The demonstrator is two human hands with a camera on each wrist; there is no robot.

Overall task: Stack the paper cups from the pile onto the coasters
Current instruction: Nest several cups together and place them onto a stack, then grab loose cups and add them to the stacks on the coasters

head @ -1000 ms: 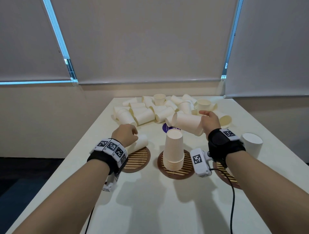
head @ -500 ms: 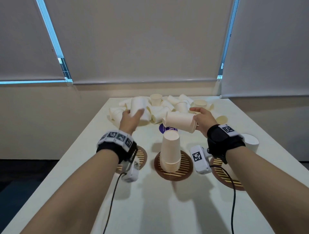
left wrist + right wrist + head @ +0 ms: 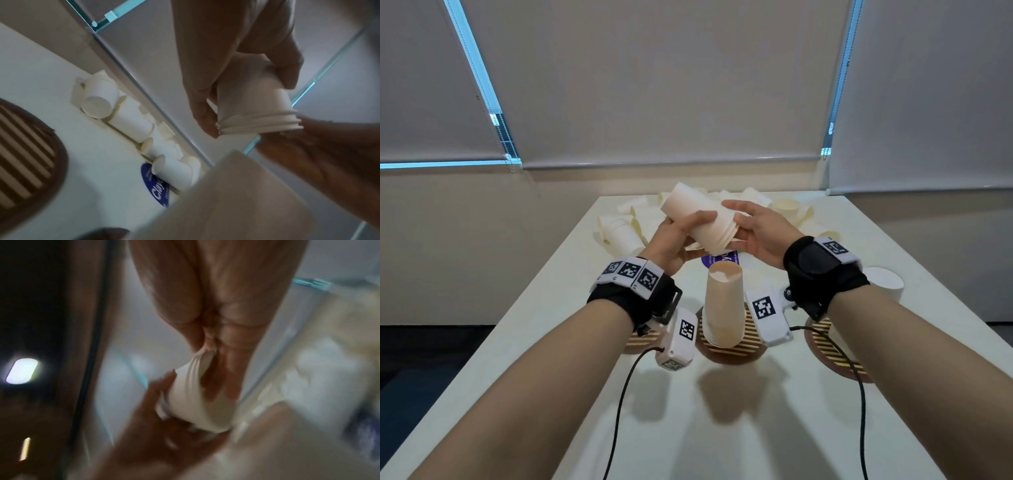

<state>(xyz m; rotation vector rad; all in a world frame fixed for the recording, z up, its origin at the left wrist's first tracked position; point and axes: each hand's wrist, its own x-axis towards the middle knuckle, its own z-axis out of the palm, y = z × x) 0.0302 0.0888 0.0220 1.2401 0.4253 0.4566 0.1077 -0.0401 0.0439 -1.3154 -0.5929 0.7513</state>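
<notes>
While you hold both hands raised over the bench (image 3: 722, 428), note progress from the near end outward. Nearest you lie three coasters: the middle coaster (image 3: 751, 337) carries an inverted cup stack (image 3: 724, 305); the left coaster (image 3: 638, 339) and the right coaster (image 3: 828, 349) show no cups on the parts not hidden by your wrists. Above the stack, toward 12 o'clock, your left hand (image 3: 671, 240) is wrapped around the wall of a nested cup bundle (image 3: 698, 219), tilted with its rims toward you. Your right hand (image 3: 760, 233) cups the rim end at 3 o'clock; its exact finger contact is blurred. Farthest out, the loose cup pile (image 3: 619, 229) remains large. Judge the task as early: one stack begun, most cups left.
</notes>
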